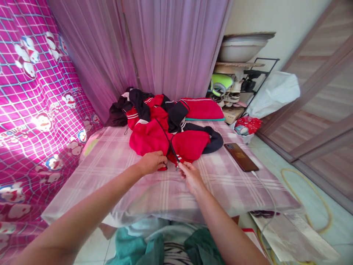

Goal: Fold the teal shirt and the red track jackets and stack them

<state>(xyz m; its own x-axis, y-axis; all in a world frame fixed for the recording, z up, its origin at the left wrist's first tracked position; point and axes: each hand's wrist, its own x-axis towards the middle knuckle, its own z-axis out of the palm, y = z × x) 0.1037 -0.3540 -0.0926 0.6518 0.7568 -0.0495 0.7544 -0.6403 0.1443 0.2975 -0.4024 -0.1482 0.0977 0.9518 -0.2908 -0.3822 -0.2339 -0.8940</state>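
A red and dark navy zip-up jacket point(190, 143) lies front up on the plaid-covered table, its lower front parted and its hem toward me. My left hand point(152, 162) is closed on the bottom corner of the left front panel. With thumb and fingers, my right hand point(190, 175) pinches the metal zipper pull point(178, 164) at the lower end of the right panel's zip edge. The two zip edges are apart at the hem. One dark sleeve point(212, 140) curves out to the right.
Behind the jacket sit a folded red garment point(202, 108) and a dark clothing heap point(118, 112). A brown phone point(241, 157) with a white cable rests at the table's right edge. Purple curtains point(176, 48) hang behind; a shoe rack point(231, 88) stands at back right.
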